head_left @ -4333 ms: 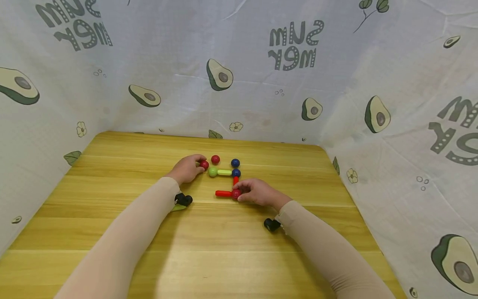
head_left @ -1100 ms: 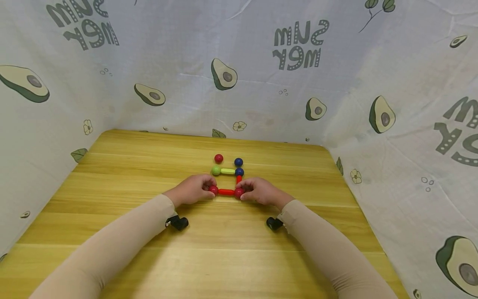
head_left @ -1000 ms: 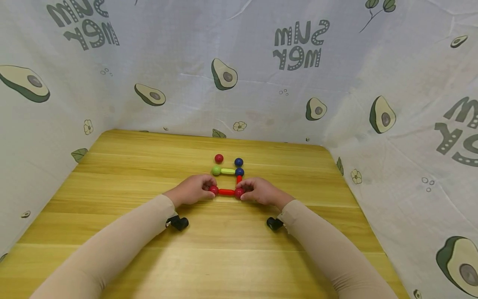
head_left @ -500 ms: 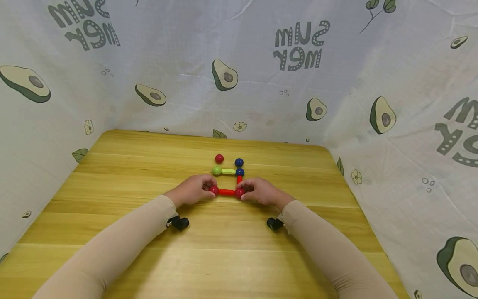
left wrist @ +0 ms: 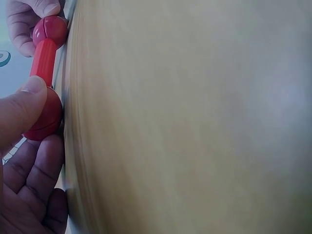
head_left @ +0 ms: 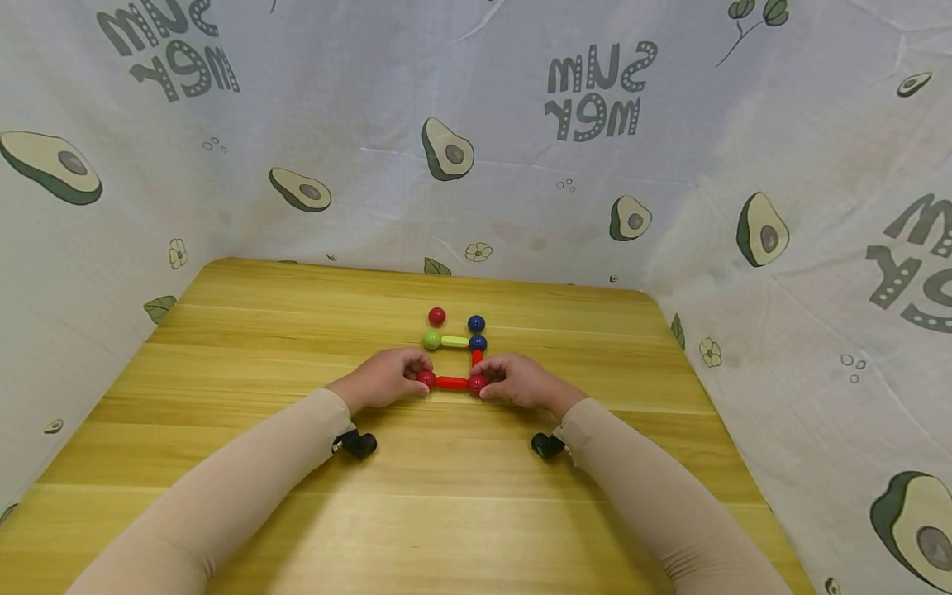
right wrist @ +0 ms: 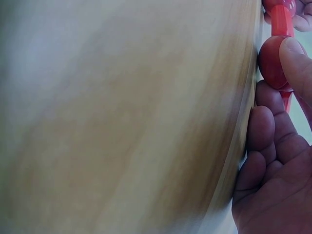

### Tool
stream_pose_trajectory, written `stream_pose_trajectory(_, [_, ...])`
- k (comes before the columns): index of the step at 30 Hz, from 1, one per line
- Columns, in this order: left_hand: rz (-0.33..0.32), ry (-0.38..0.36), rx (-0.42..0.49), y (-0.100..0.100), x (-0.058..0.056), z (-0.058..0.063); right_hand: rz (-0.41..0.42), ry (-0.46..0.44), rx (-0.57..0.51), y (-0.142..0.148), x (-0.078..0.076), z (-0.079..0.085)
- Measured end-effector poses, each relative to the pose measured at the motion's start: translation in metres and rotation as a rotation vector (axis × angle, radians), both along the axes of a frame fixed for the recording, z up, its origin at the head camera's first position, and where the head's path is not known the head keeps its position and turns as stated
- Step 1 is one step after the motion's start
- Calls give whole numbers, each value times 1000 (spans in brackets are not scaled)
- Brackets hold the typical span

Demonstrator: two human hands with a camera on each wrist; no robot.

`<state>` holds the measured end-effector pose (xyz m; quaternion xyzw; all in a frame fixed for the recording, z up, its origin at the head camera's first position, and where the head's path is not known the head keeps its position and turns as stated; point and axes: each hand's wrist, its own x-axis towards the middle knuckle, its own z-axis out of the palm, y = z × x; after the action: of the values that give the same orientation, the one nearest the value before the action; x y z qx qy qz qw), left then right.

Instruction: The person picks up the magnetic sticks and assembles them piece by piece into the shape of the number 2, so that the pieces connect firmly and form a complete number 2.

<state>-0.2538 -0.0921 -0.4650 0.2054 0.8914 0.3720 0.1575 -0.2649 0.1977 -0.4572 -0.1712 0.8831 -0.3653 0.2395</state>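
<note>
Flanking a red stick (head_left: pixel 451 383), grips closed.
Left hand (head_left: pixel 384 377) is pinching left ball (head_left: pixel 427 379), right hand (head_left: pixel 523 381) right ball (head_left: pixel 477 385).

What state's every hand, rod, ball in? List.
Left hand, pinching
Right hand, pinching
Left red ball, held
Right red ball, held
Near red rod, ball-capped
Side red rod, partly covered
Yellow rod, ball-capped
Green ball, joined
Near blue ball, joined
Far red ball, loose
Far blue ball, off rods
</note>
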Motion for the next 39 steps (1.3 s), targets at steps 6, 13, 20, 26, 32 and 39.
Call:
stream_pose_trajectory(6, [-4, 2, -7, 0, 1, 1, 12, 2, 1, 0, 1, 0])
stream_pose_trajectory(13, [-25, -12, -26, -8, -3, 4, 6, 2, 1, -1, 1, 0])
stream_pose_trajectory(20, [17, -31, -43, -38, -5, 13, 0, 3, 6, 0, 1, 1])
stream_pose_trajectory(26, [18, -28, -69, -65, -5, 18, -5, 3, 9, 1, 0, -1])
stream_pose_trajectory(32, [-16, -65, -94, -85, 1, 17, 0, -9, -5, 0, 0, -1])
stream_pose_trajectory(39, [-75, -81, -108, -98, 8, 15, 2, -7, -7, -1, 0, 1])
